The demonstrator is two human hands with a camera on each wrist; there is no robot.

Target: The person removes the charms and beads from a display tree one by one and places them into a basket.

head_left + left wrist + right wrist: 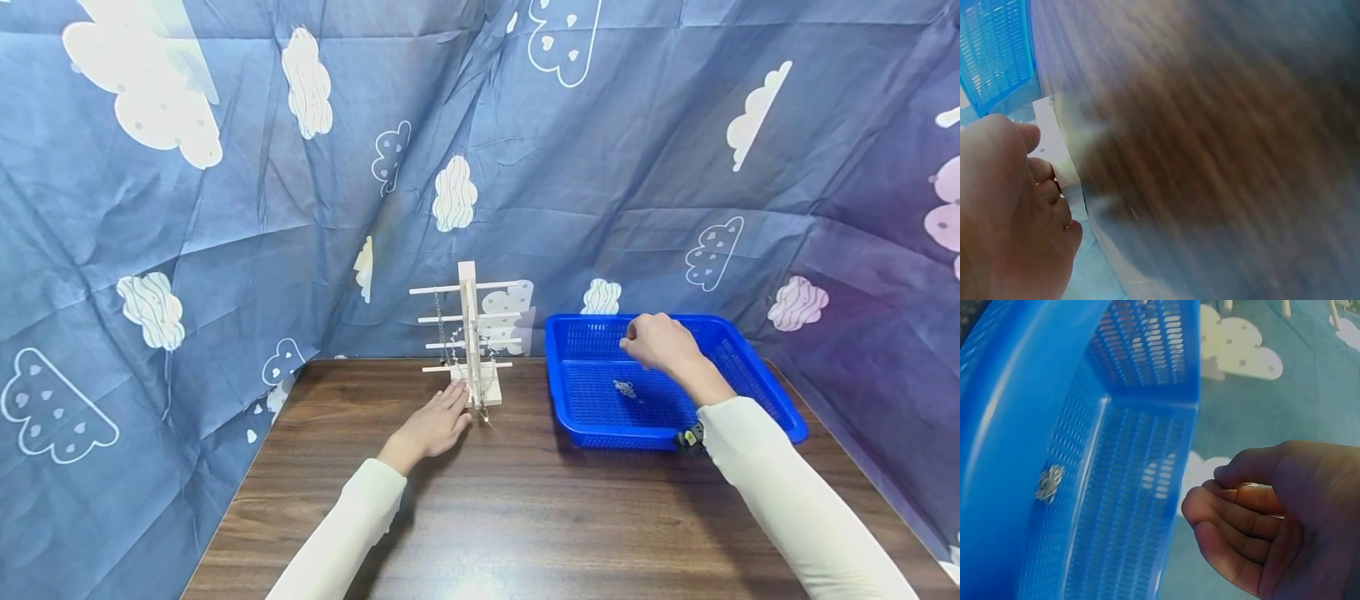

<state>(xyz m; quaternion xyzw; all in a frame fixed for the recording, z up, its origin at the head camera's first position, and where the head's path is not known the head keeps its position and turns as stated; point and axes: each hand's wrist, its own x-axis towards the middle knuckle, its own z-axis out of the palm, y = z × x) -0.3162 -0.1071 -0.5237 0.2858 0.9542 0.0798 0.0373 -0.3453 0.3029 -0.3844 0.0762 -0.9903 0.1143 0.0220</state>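
Observation:
A pale wooden jewellery stand (467, 275) with several crossbars rises at the table's back, necklaces (441, 325) hanging from it. Against its base (491, 392) rest the fairly straight fingers of my left hand (431, 429). My right hand (660, 342) hovers over the blue plastic basket (558, 392), apart from its floor. In the right wrist view its fingers (1229, 550) bend loosely, thumb near the forefinger, with nothing seen between them. A small heap of silvery chain (624, 389) lies on the basket floor, also visible as a chain bundle (1051, 483) in the right wrist view.
The dark wooden table (495, 517) carries the stand in the middle and the basket to the right. A blue cloth (600, 167) with cloud prints hangs close behind both. A small dark device (692, 437) sits at my right wrist, near the basket's front rim.

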